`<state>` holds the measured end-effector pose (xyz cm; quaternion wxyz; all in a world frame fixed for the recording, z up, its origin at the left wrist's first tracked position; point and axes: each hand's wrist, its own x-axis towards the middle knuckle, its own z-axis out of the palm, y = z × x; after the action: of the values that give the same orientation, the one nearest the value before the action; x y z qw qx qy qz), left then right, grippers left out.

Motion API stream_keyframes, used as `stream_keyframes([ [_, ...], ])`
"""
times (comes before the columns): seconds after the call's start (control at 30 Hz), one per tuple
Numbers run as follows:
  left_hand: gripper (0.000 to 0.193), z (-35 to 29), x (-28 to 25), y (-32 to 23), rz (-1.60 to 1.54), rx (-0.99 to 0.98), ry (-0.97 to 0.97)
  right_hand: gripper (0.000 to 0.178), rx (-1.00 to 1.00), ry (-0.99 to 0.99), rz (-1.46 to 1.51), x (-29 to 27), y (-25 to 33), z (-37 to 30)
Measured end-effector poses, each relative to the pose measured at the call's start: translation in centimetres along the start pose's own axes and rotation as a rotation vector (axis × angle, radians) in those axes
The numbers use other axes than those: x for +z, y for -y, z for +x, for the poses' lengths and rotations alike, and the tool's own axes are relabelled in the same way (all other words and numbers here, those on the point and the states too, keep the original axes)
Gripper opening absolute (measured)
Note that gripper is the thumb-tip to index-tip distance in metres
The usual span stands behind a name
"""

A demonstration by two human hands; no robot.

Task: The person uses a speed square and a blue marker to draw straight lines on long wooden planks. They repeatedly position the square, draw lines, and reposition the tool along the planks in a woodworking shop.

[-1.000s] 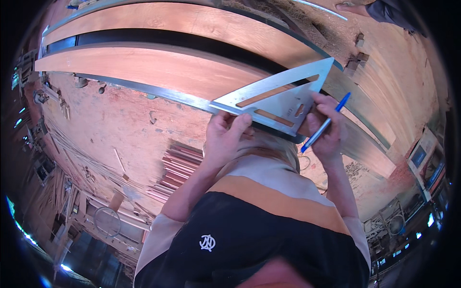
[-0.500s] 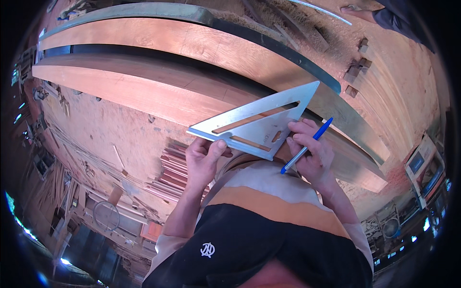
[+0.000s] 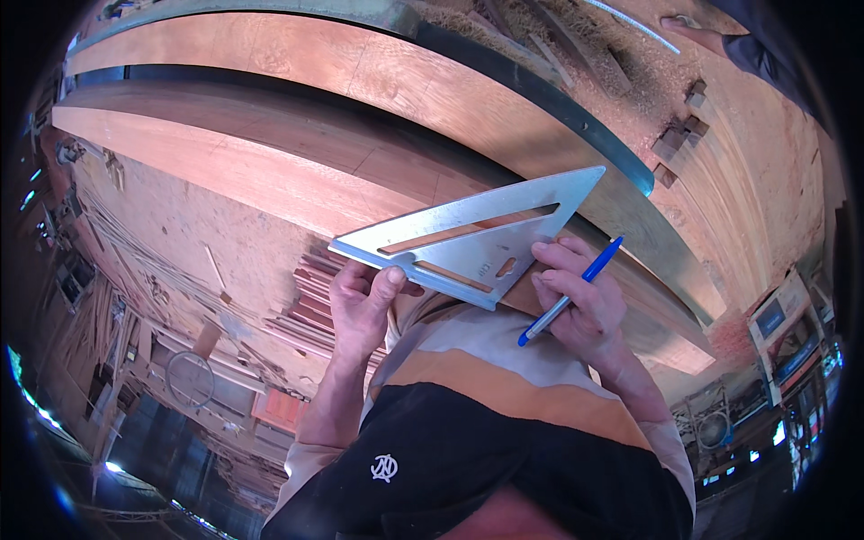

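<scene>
A silver metal triangular speed square (image 3: 468,247) with long slots is held up in front of my body, above the near wooden beam (image 3: 297,175). My left hand (image 3: 364,306) grips its left part, the thumb on top of the thick fence edge and the fingers underneath. At the square's right edge, the fingertips of my right hand (image 3: 580,301) touch the metal. A ballpoint pen (image 3: 570,292) with a blue end and pale barrel lies across the right hand's curled fingers, tilted up to the right. The square hides part of the beam.
A second long beam (image 3: 297,54) runs behind the near one, beside a dark green metal edge (image 3: 540,94). Small wood blocks (image 3: 679,135) and sawdust lie far right. Stacked reddish strips (image 3: 315,301) are left of me. Another person's foot (image 3: 688,25) shows at the top right.
The square has turned slightly clockwise, its left tip shifting left, and both hands have moved with it. The beams sit a little higher and further left in the view. Both grips stay the same.
</scene>
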<state>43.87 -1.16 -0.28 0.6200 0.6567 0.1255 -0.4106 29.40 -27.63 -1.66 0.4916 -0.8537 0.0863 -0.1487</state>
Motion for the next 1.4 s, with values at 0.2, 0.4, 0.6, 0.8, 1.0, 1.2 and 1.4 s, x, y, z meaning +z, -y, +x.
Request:
stream_keyframes([
  [0.2,0.041,0.1,-0.2,-0.4,0.015,-0.023,0.026,0.025,0.059,-0.033,0.030,-1.2,0.1,0.0],
  [0.4,0.038,0.4,-0.2,-0.7,-0.032,-0.027,0.060,0.033,0.030,-0.052,0.080,-3.6,1.5,3.9],
  [0.6,0.036,0.5,-0.5,-0.6,0.052,-0.050,0.042,0.019,-0.002,0.273,0.096,-0.4,0.8,11.6],
  [0.8,0.035,0.7,-0.8,0.1,0.015,-0.036,0.035,0.008,-0.129,0.356,0.103,3.8,0.6,14.8],
  [1.0,0.041,0.9,-1.0,0.6,0.050,0.004,0.073,0.010,-0.189,0.427,0.071,4.4,1.8,16.0],
  [1.2,0.037,1.1,-1.0,0.7,0.014,0.011,0.087,0.012,-0.226,0.606,-0.086,4.9,2.6,16.9],
  [1.4,0.031,1.4,-1.2,0.7,-0.017,0.018,0.121,0.010,-0.180,0.488,-0.290,2.5,3.3,15.3],
])
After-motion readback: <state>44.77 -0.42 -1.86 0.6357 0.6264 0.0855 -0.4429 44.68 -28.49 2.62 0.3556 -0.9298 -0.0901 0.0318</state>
